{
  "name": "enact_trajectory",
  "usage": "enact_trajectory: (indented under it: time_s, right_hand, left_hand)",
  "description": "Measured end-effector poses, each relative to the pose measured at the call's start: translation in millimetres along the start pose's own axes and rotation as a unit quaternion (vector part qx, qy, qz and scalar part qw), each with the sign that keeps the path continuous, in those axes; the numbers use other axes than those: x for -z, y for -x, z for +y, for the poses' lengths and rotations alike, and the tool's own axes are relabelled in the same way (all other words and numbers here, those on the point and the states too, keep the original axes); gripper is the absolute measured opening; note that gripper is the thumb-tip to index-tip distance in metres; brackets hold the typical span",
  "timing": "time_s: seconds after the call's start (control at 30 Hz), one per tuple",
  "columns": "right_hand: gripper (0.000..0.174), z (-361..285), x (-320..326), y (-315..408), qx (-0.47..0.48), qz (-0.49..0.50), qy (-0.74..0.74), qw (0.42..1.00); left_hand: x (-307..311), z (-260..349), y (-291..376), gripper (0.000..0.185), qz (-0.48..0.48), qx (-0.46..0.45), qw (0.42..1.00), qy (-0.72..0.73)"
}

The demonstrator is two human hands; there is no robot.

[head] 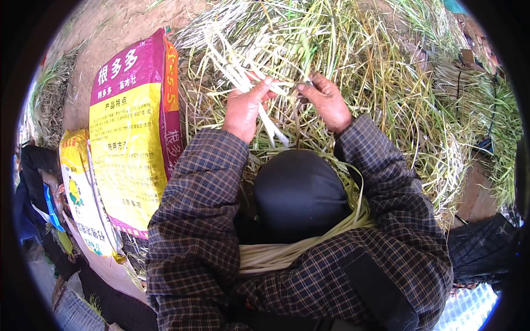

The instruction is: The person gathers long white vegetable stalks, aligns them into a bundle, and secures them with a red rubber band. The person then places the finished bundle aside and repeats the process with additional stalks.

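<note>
My left hand (247,105) grips a small bunch of whitish plant stalks (236,70) between thumb and fingers. Their cut ends (271,126) poke out below the palm. Just to the right, my right hand (325,99) pinches thin leafy strands at its fingertips, close against the stalks. Exactly which strands it holds is hard to make out. Beneath both hands spreads a heap of loose green and straw-coloured leaves (385,103). Long pale-green stalks (285,252) lie across my lap, curving around a smooth, rounded black form (300,190), possibly a covered knee.
A full purple-and-yellow printed sack (124,124) stands at the left, with a white-and-yellow sack (85,194) beside it. Tied bundles of greens (468,91) lie at the right. Dark netting or cloth (480,248) is at the lower right. Bare earth (112,29) shows at the upper left.
</note>
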State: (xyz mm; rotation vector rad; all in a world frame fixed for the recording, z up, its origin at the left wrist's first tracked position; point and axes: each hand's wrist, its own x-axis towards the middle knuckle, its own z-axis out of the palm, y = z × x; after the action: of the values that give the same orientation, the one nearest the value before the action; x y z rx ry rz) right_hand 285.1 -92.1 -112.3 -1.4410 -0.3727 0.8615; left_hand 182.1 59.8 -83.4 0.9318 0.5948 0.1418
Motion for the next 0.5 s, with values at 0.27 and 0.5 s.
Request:
enact_trajectory:
  time_s: [0.27,0.5]
  right_hand:
    - [0.022,1.2,71.9,1.1,-0.202,0.253,0.262,0.909]
    - [0.058,31.8,191.2,48.7,-0.231,0.228,0.606,0.726]
  left_hand:
    - [20.5,31.4,-12.5,0.013,0.171,-0.156,0.971,0.055]
    - [28.0,39.8,-19.1,0.016,0.099,-0.102,0.989,0.043]
